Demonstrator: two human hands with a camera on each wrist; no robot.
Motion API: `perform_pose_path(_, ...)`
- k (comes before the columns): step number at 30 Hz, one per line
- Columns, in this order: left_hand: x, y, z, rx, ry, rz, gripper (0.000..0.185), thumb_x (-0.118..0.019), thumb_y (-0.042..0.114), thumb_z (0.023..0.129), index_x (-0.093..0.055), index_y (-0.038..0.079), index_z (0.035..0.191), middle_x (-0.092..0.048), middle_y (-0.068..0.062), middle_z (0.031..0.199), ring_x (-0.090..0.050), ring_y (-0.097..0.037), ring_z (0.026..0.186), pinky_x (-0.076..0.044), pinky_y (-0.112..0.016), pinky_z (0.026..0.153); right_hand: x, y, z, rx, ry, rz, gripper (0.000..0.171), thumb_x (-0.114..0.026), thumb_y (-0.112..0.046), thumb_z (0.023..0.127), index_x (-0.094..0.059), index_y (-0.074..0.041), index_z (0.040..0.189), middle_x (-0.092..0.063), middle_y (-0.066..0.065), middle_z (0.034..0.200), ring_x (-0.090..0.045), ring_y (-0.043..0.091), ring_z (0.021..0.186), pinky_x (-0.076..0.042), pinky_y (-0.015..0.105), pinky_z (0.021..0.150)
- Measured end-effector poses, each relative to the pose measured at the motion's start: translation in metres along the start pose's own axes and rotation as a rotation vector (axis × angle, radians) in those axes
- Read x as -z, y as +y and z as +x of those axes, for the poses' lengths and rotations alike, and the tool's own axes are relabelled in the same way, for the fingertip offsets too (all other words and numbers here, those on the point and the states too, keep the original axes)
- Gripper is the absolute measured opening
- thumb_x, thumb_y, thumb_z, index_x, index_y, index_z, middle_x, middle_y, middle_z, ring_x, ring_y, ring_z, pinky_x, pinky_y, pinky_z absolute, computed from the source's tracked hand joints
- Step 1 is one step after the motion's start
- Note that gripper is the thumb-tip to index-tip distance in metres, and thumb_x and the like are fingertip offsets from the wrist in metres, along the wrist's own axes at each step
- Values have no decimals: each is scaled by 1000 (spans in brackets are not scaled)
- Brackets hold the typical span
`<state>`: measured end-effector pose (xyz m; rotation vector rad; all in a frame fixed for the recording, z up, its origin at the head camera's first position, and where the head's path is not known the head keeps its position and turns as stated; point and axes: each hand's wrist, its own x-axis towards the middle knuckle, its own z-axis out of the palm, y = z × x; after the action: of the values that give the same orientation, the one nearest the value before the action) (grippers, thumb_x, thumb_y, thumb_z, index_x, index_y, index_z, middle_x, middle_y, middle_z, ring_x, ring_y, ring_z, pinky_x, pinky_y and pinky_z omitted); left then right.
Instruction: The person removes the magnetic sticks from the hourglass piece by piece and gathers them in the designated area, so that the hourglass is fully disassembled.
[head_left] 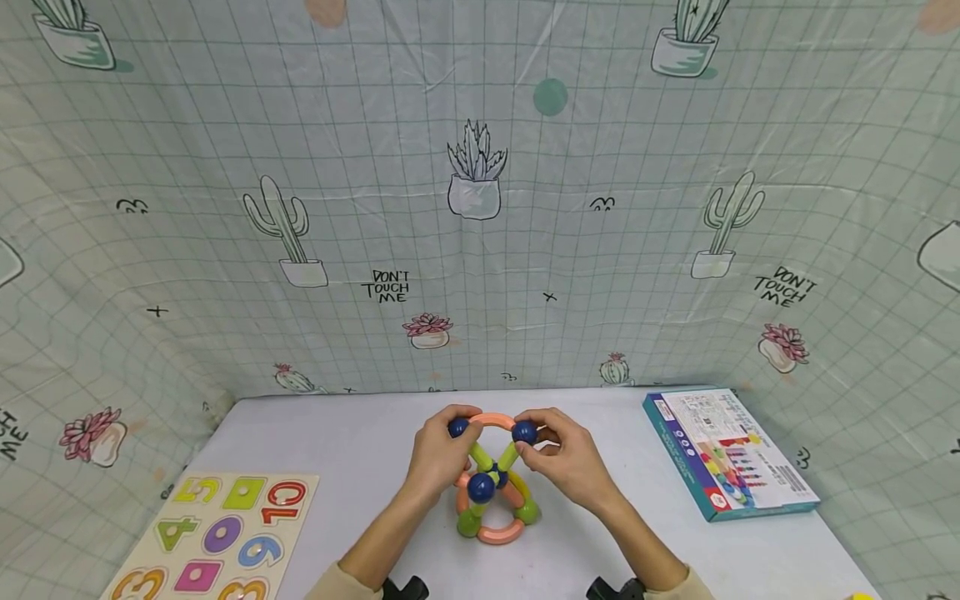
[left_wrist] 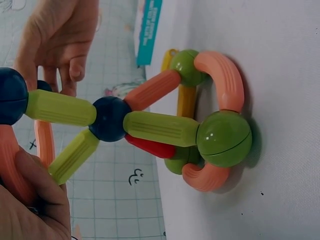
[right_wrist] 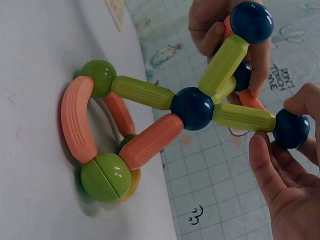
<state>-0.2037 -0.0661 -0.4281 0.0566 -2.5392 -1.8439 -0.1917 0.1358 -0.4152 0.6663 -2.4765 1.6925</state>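
A toy of magnetic rods and balls stands on the table in front of me. Its base has green balls (left_wrist: 224,138) joined by orange curved rods (right_wrist: 77,119). From a central blue ball (right_wrist: 192,108), light green rods (left_wrist: 60,107) spread upward to more blue balls. My left hand (head_left: 442,450) grips the upper left blue ball (head_left: 458,427), its thumb along an orange curved rod (left_wrist: 12,167); fingers partly hide that ball. With thumb and fingers, my right hand (head_left: 566,458) pinches the upper right blue ball (right_wrist: 291,128). An orange curved rod (head_left: 493,420) spans between these two balls.
On the left of the white table (head_left: 360,533) lies a number puzzle board (head_left: 306,492). A flat toy box (head_left: 738,454) with a blue-green edge rests at the right. Behind hangs a cactus-print cloth (head_left: 480,267). A bit of yellow (head_left: 861,597) shows at the lower right edge.
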Motion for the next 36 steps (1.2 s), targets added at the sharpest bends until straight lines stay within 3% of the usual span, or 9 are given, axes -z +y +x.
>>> perform_pose_path(7,0,0,-1,5,-3,11,26,-64,22,97,-67,13,122,-65,-7,87,-51,-12,47,-41,-21,42,-1,9,2,-14,-3,-8,33,-71,0,90,-64,0,122,-63,13,115,-68,23,95,-58,28,69)
perform_pose_path(15,0,0,-1,-9,1,2,25,-64,22,98,-68,11,121,-67,-9,89,-50,-11,47,-41,-20,42,-3,35,4,-33,4,12,34,-73,-5,90,-66,-11,123,-63,8,118,-68,21,97,-58,27,71)
perform_pose_path(36,0,-1,-1,-3,-9,0,27,-63,21,97,-67,12,122,-66,-7,89,-50,-12,46,-41,-21,41,-1,40,3,-37,-7,44,32,-73,-9,91,-66,-13,122,-64,9,117,-69,18,90,-58,29,73)
